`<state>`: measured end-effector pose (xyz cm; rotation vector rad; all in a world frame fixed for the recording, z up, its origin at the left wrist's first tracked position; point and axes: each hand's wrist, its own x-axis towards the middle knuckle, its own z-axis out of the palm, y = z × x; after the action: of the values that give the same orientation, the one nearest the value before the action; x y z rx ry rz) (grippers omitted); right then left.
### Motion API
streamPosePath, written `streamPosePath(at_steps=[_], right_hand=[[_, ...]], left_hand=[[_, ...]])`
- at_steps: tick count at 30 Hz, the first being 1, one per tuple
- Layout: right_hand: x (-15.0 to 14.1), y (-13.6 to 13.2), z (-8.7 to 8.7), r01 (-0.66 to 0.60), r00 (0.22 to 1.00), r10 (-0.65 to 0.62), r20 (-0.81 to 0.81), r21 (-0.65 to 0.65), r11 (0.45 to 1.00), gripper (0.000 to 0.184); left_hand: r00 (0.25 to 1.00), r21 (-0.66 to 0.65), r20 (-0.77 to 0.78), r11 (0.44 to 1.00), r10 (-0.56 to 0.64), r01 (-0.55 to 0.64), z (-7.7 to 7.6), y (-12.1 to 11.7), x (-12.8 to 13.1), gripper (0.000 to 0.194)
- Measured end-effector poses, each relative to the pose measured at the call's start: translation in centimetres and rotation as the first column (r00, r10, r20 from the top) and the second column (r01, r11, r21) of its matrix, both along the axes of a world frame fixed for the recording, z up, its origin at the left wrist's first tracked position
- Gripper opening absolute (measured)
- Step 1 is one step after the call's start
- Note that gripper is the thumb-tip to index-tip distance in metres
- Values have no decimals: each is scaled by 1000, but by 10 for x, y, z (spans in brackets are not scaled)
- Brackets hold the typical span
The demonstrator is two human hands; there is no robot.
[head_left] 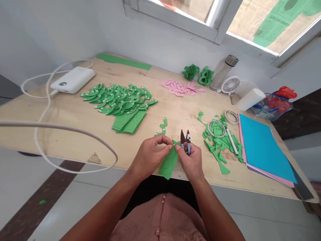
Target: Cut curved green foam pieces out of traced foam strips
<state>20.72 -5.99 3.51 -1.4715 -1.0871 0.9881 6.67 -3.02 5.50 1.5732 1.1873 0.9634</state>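
Between hands [147,155] [191,164], green paper [168,165] shows curved lines.

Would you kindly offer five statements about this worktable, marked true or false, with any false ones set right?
1. The right hand holds small dark-bladed scissors. True.
2. The left hand holds a white roll of tape. False: the left hand's thumb and finger meet at the edge of a green paper piece with drawn curves.
3. A slim white pen lies on tangled green paper scraps. True.
4. The curved pink paper cutouts are nearer the person than the scraps. False: the cutouts lie farther away.
5. The uppermost rectangular paper sheet is yellow. False: that sheet is bright blue.
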Motion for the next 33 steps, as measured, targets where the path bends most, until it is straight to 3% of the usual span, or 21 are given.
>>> streamPosePath(at_steps=[9,19,33], right_hand=[[1,0,1,0,1000,0,22,5,1000,31],[0,1,0,0,999,-1,37,24,1000,35],[0,2,-1,-23,994,20,105,24,999,33]], left_hand=[[989,171,-149,985,-8,34,0,-3,0,9],[985,236,-166,972,36,4,-2,-2,2,6],[951,275,-309,954,-25,115,-3,2,0,10]])
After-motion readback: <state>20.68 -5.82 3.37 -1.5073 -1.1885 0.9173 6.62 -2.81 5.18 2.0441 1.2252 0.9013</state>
